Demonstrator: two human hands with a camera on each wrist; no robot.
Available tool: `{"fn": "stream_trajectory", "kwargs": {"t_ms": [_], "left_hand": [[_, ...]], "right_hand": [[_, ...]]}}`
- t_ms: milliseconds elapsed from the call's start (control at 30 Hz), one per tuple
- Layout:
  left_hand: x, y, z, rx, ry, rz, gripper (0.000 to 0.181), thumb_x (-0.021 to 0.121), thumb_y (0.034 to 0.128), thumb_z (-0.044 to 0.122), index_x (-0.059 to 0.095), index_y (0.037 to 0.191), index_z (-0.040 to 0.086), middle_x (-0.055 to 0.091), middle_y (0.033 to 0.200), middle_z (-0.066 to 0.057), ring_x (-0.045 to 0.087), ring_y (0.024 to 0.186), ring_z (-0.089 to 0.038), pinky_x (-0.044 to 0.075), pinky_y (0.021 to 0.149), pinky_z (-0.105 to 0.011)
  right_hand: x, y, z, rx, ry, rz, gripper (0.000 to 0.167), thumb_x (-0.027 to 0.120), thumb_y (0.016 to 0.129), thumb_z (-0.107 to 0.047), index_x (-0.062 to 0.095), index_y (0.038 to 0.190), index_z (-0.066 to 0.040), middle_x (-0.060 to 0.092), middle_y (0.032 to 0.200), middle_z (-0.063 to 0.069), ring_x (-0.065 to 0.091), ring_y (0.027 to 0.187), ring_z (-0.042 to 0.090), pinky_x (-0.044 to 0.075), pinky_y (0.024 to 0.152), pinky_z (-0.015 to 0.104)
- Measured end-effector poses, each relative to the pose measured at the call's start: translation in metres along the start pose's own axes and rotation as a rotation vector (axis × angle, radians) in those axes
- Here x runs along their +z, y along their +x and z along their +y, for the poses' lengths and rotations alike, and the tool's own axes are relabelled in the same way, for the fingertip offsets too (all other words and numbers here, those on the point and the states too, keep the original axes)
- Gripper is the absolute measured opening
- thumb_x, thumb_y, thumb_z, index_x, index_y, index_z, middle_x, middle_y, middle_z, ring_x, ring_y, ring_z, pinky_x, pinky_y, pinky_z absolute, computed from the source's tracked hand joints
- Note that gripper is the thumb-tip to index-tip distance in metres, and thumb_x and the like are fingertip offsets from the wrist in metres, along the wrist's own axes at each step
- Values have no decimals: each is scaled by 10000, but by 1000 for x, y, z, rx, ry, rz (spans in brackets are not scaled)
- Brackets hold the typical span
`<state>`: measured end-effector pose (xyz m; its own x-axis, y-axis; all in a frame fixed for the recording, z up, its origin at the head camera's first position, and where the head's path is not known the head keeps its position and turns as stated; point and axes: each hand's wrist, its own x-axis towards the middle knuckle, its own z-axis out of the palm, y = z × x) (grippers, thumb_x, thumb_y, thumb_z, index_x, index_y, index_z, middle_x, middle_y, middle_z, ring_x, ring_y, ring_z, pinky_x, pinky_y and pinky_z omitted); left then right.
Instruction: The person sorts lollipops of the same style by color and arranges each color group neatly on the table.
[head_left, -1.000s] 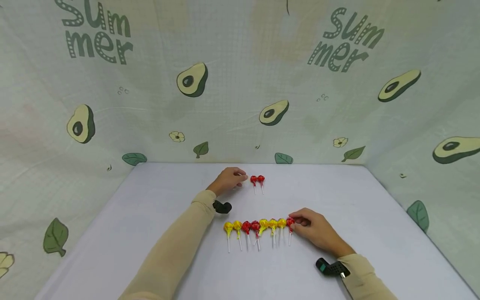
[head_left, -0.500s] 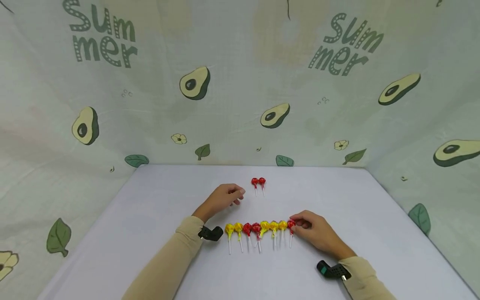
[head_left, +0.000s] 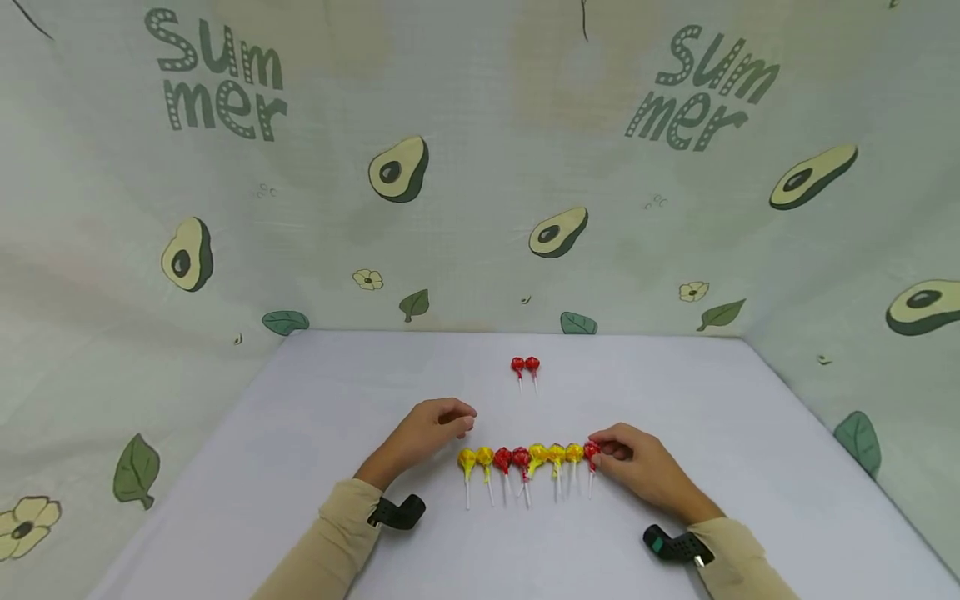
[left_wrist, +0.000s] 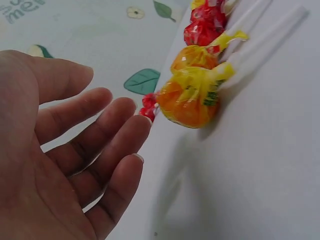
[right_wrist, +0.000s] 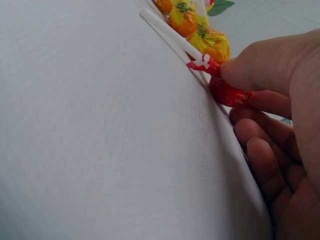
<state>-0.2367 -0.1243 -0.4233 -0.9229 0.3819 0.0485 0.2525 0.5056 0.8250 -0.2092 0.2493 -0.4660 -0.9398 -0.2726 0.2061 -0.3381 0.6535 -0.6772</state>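
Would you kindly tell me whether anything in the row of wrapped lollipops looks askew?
Yes, slightly: the round, yellow-wrapped lollipop fifth from the left in the head view lies slanted, its tail end angled left toward the round, red-wrapped lollipop beside it, whereas the others lie straighter.

On the cloth (head_left: 465,92) behind the white table (head_left: 660,392), the word "summer" stands twice, above the table's left back corner (head_left: 221,75) and above its right one (head_left: 702,89). Green print on a yellow lollipop wrapper (left_wrist: 186,96) is unreadable.
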Motion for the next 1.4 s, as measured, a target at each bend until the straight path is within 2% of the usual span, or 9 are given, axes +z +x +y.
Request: {"fn": "stream_trajectory", "kwargs": {"t_ms": [100,233,433,700,933,1100,1400], "left_hand": [[2,-5,-3,26,18,14,284,623,1005,301,703,1169,83,699,1011,0,619,917,-160,503,807,-364],[3,-13,-9,31,45,44,249,641,996,291,717,1147,108,690,1053,64,604,952,-140,503,825,-348],[4,-22,-19,13,17,32,257,651,988,304,712,1154,118,691,1086,61,612,972,-145,503,840,-358],[12,-21,-30,58,10,-27,225,657,982,292,707,1140,141,675,1032,91,618,962,-130,508,845,-327],[11,-24,-28,46,27,-18,262,668,973,333,704,1148,142,659,1010,95,606,937,-134,507,819,-313],[12,-25,-31,40,28,-18,267,709,944,310,706,1141,130,648,987,91,601,893,-130,504,776,-276],[12,-26,-32,78,4,-33,277,738,915,273,702,1141,117,646,982,69,605,888,-147,506,775,-277]], "right_hand": [[-2,-1,1,-8,-4,6,248,754,914,-235,715,1152,-176,651,1029,-106,590,883,84,504,781,259],[-1,0,2,-21,7,4,257,750,920,-262,713,1157,-171,652,1030,-103,592,887,86,505,781,261],[0,-1,1,-14,14,1,259,755,915,-251,713,1154,-161,649,1020,-100,593,881,88,506,776,258],[-1,-6,0,7,0,6,254,756,913,-252,716,1150,-169,643,1022,-106,591,890,83,506,785,259],[1,-5,0,-15,-2,28,251,763,905,-228,720,1144,-163,643,1015,-112,595,878,73,509,775,258],[2,-4,0,-26,5,14,261,758,911,-234,716,1157,-155,646,1039,-112,598,889,74,510,788,259],[1,-3,-1,-35,-8,27,253,757,912,-245,718,1148,-163,644,1023,-119,593,882,72,509,780,261]]}}
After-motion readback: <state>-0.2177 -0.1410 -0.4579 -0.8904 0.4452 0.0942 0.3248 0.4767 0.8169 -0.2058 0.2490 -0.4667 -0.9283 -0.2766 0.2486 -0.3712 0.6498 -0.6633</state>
